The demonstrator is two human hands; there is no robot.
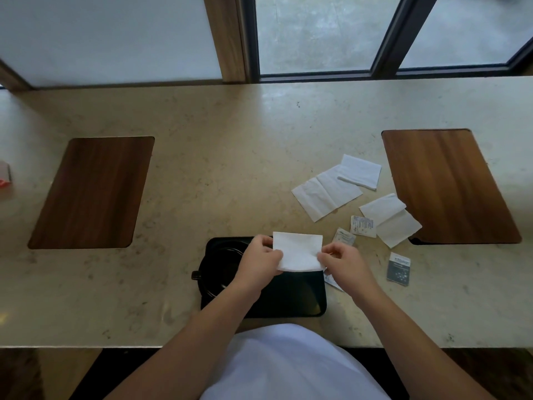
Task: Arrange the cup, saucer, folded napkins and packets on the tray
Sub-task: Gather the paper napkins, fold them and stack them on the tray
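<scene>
A black tray (300, 298) lies at the counter's near edge. A black cup and saucer (215, 272) stand on its left half, partly hidden by my left hand. Both hands hold a folded white napkin (297, 251) above the tray: my left hand (261, 262) pinches its left edge and my right hand (343, 262) pinches its right edge. More white napkins (326, 192) (360, 171) (392, 219) lie on the counter to the right. Packets lie near them: a white one (363, 226), a smaller one (343, 237), a dark one (399, 268), and one (333, 281) half hidden under my right wrist.
Two wooden inlay panels sit in the beige stone counter, one at the left (92, 192) and one at the right (450, 186). A red and white object (4, 176) shows at the far left edge. Windows run behind the counter.
</scene>
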